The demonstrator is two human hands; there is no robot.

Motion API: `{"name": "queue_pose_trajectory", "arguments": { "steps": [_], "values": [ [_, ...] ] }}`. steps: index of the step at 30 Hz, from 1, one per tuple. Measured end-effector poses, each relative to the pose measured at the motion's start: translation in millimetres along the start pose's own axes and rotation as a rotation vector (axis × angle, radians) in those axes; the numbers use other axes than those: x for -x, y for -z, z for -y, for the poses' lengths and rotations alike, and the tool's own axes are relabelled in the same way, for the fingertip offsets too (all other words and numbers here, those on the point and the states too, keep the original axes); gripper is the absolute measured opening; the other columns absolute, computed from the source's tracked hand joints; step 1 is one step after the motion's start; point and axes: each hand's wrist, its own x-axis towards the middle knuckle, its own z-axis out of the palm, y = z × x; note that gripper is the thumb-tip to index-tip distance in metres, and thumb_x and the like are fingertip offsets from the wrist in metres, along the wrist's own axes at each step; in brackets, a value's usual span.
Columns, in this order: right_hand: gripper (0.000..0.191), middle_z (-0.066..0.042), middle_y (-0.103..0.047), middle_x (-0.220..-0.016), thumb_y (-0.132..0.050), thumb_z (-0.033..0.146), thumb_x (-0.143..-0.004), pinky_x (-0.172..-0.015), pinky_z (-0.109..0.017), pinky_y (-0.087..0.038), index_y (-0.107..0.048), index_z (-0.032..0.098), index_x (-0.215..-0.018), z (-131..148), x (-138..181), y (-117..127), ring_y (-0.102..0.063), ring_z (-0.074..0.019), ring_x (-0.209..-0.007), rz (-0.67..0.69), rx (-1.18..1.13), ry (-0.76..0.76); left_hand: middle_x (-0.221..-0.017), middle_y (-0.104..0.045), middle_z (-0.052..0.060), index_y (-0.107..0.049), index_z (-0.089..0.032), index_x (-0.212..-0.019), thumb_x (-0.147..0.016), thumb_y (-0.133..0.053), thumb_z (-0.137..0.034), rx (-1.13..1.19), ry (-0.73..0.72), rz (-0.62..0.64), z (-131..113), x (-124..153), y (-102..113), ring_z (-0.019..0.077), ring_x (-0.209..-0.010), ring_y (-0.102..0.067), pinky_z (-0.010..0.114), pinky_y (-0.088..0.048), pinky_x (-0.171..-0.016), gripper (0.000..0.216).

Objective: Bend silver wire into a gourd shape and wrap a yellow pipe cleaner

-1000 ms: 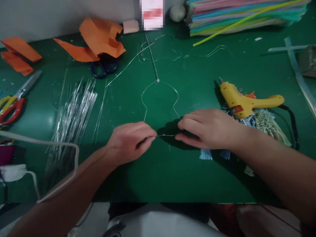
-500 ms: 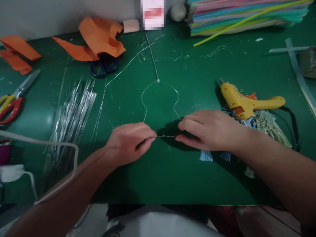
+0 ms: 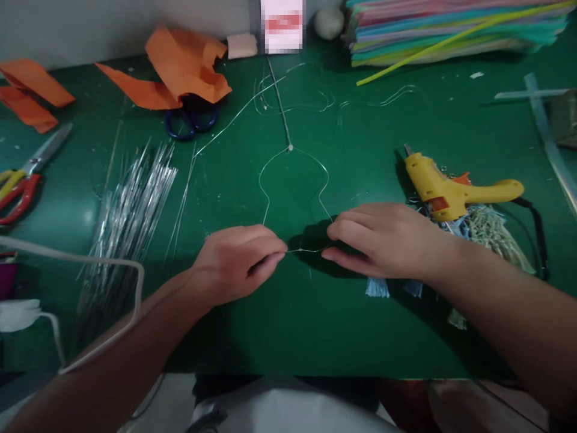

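Note:
A thin silver wire frame point(image 3: 265, 174) bent into a gourd-like outline lies on the green table point(image 3: 288, 325), its top joined at a small white blob to a long straight wire. My left hand point(image 3: 237, 260) pinches the frame's lower edge between thumb and forefinger. My right hand point(image 3: 383, 239) is closed on the same lower wire a little to the right, fingers curled over it. A short stretch of wire runs between the two hands.
A yellow glue gun point(image 3: 451, 189) lies right of my right hand on tassels point(image 3: 491, 231). A bundle of silver wires point(image 3: 128, 219) lies at left. Red-handled scissors point(image 3: 22, 180), blue-handled scissors point(image 3: 189, 120), orange paper point(image 3: 184, 66), stacked coloured sheets point(image 3: 451, 27) and a white cable point(image 3: 112, 264) surround the work.

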Motion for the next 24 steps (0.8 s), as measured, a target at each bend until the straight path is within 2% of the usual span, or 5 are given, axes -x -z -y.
{"name": "queue_pose_trajectory", "arguments": {
  "steps": [9, 24],
  "values": [
    [0.028, 0.000, -0.058, -0.067, -0.045, 0.035, -0.100, -0.056, -0.028, -0.033, -0.055, 0.018, -0.080, -0.8, 1.2, -0.3, -0.049, -0.0129, -0.057, -0.007, 0.005, -0.004, -0.091, -0.074, -0.004, -0.069, -0.024, -0.094, -0.092, -0.055, -0.021, -0.018, 0.015, 0.013, -1.4, -1.4, -1.7, 0.0124, -0.081, -0.069, 0.024, -0.047, -0.068, 0.014],
    [0.024, 0.000, -0.060, -0.067, -0.048, 0.031, -0.098, -0.056, -0.027, -0.034, -0.055, 0.018, -0.080, -0.1, 0.0, -0.3, -0.051, -0.0131, -0.057, -0.022, 0.034, 0.009, -0.088, -0.075, -0.004, -0.070, -0.023, -0.091, -0.091, -0.056, -0.019, -0.053, -0.006, -0.043, -3.1, -2.0, 0.6, 0.0128, -0.078, -0.070, 0.024, -0.047, -0.065, 0.014]
  ]
}}
